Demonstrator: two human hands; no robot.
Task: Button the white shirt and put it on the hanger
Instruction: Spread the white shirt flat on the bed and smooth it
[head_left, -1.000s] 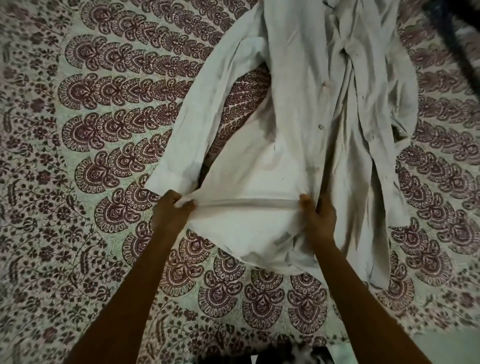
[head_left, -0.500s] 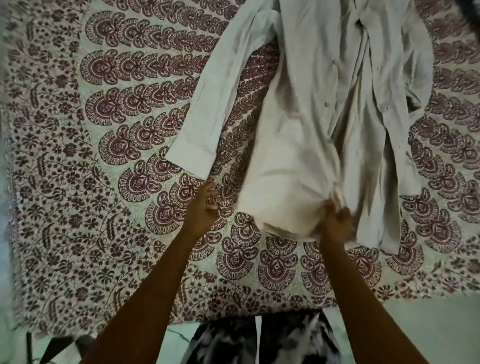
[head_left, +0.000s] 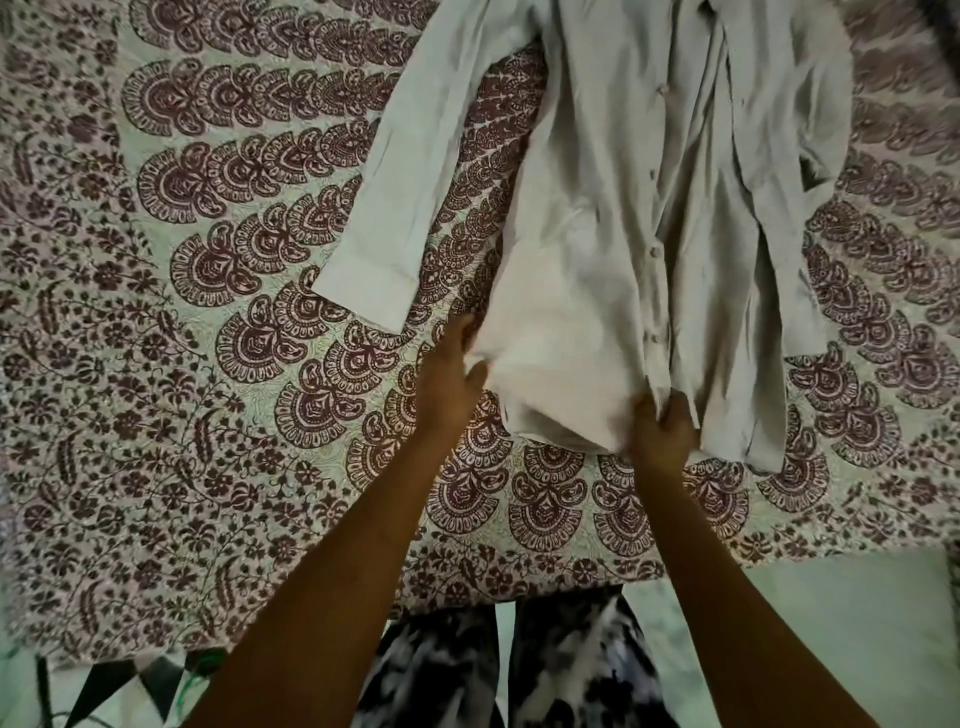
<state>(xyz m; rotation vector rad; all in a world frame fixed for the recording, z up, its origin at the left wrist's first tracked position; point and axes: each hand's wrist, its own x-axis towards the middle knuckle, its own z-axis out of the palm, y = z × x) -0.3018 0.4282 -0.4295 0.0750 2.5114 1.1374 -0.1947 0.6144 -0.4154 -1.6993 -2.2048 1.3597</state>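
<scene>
White shirt (head_left: 597, 249) lengthwise away, hem nearest, left hand (head_left: 447, 384) and right hand (head_left: 662, 431) pinching hem

1. A bed (head_left: 156, 467), covered with a maroon-and-cream patterned bedspread (head_left: 234, 260), is filling most of the view.
2. A white shirt (head_left: 597, 249) is lying directly on the bedspread, front opened, buttons showing along one placket.
3. Its sleeve (head_left: 395, 208) is stretching out flat on the cloth beside the shirt body.

white shirt (head_left: 597, 260), unbuttoned, rumpled, lying spread
</scene>
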